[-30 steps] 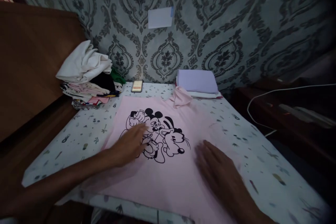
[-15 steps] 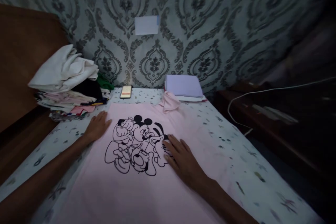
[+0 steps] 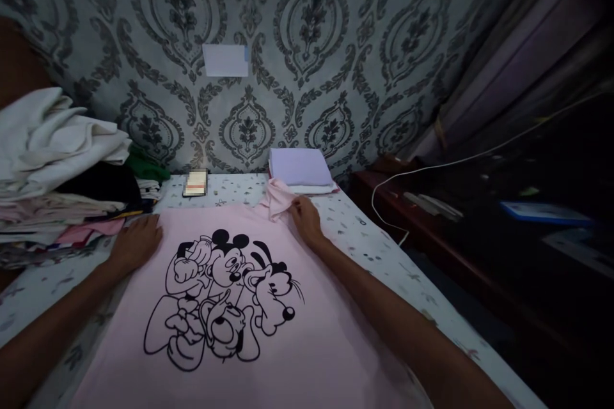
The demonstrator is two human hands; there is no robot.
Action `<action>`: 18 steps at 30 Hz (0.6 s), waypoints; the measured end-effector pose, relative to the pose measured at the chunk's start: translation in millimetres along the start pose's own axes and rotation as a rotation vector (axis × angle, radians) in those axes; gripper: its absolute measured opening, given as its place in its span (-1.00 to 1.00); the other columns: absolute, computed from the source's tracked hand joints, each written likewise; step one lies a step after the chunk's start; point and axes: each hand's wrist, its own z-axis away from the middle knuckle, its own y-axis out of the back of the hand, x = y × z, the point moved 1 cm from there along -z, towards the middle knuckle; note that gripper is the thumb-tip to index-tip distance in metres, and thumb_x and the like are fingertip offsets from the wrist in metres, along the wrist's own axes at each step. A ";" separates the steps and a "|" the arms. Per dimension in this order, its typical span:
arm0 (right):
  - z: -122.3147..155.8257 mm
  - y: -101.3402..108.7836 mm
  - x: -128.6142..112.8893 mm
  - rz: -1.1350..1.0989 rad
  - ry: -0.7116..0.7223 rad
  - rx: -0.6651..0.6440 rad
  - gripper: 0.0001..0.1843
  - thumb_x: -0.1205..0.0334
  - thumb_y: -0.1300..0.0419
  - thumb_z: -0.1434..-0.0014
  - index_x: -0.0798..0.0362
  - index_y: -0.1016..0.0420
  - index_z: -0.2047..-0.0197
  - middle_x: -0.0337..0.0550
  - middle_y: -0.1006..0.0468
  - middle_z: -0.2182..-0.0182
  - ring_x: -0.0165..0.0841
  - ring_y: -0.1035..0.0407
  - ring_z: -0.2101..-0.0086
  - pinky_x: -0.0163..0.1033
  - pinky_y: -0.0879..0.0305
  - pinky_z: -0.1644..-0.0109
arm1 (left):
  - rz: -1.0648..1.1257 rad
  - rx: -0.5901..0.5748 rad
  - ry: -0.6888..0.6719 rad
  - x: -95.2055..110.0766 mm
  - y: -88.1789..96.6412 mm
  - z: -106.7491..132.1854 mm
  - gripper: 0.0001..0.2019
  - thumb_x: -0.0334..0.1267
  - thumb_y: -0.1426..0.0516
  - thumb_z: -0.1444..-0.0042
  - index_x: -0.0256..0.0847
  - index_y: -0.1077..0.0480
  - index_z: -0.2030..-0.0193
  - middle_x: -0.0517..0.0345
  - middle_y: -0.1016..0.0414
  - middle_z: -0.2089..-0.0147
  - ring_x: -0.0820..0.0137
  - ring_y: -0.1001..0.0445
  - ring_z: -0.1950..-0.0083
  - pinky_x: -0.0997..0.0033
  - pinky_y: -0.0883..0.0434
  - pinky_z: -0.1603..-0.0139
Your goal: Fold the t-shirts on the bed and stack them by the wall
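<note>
A pink T-shirt (image 3: 288, 364) with a black line drawing of cartoon characters lies spread on the patterned white sheet (image 3: 350, 220). My left hand (image 3: 137, 243) rests flat at the shirt's upper left edge, fingers stretched forward. At the upper right, my right hand (image 3: 306, 217) pinches a bunched fold of the pink cloth near the shoulder. That fold stands up from the bed, while the rest of the shirt lies mostly smooth. My right forearm crosses over the shirt's right side.
Folded clothes (image 3: 57, 192) are piled at left, topped by white cloth. A phone (image 3: 196, 183) lies near the wall. Behind the shirt sits a folded lilac cloth (image 3: 300, 166) on other folded fabric. A white cable (image 3: 384, 182) runs over a dark wooden surface at right.
My right hand has moved from lying on the print up to the bunched fold and now grips it. My left hand stays at the shirt's left edge. The view has turned right.
</note>
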 end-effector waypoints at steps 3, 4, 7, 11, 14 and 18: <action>-32.8 0.2 -2.5 0.060 -0.043 0.005 -0.47 0.33 0.03 -0.20 0.12 -0.25 -0.25 0.09 -0.39 -0.08 -0.15 -0.37 0.06 -0.12 -0.30 0.05 | 0.061 -0.035 0.005 9.1 4.7 -21.9 -0.50 -0.23 0.17 -0.28 -0.45 -0.19 -0.27 -0.36 -0.33 -0.25 -0.03 -0.36 -0.24 0.00 -0.35 -0.15; -43.4 0.2 -4.6 0.096 -0.023 -0.028 -0.39 0.34 0.00 -0.18 0.09 -0.19 -0.31 0.08 -0.36 -0.12 -0.15 -0.38 0.07 -0.14 -0.30 0.06 | 0.089 -0.041 0.000 12.0 5.0 -30.7 -0.48 -0.21 0.17 -0.29 -0.43 -0.16 -0.30 -0.34 -0.30 -0.28 -0.01 -0.34 -0.27 0.02 -0.33 -0.19; -70.6 -1.8 -12.0 0.219 0.120 -0.180 -0.25 0.41 -0.04 -0.16 -0.09 -0.07 -0.41 0.00 -0.32 -0.16 -0.20 -0.42 0.10 -0.19 -0.28 0.09 | 0.143 -0.061 -0.036 18.0 4.8 -55.0 -0.46 -0.16 0.17 -0.29 -0.37 -0.13 -0.34 -0.27 -0.32 -0.27 0.00 -0.29 -0.30 0.03 -0.30 -0.23; -90.6 -8.9 -16.3 0.232 0.192 -0.291 -0.53 0.34 -0.15 -0.13 -0.09 -0.46 -0.12 -0.05 -0.48 0.06 -0.21 -0.42 0.16 -0.23 -0.25 0.11 | 0.146 -0.153 -0.073 15.6 8.6 -72.1 -0.52 -0.16 0.12 -0.23 -0.29 -0.31 -0.20 -0.21 -0.43 -0.14 -0.03 -0.36 -0.22 0.03 -0.35 -0.15; -96.8 -12.8 -11.6 0.185 0.137 -0.228 -0.79 0.27 -0.16 -0.13 -0.02 -0.54 0.15 -0.06 -0.54 0.22 -0.21 -0.40 0.18 -0.25 -0.21 0.15 | 0.173 -0.181 -0.056 8.7 12.1 -72.6 -0.60 -0.15 0.11 -0.21 -0.24 -0.37 -0.06 -0.15 -0.52 -0.03 0.03 -0.46 -0.10 0.12 -0.40 -0.07; -107.0 -7.9 9.3 -0.155 -0.141 0.149 -0.80 0.27 -0.03 -0.17 0.04 -0.46 0.21 -0.12 -0.50 0.36 -0.28 -0.31 0.32 -0.28 -0.14 0.27 | 0.175 -0.131 -0.057 4.8 12.9 -66.5 -0.65 -0.17 0.14 -0.22 -0.22 -0.39 0.07 -0.16 -0.54 0.01 0.07 -0.48 -0.07 0.19 -0.38 -0.05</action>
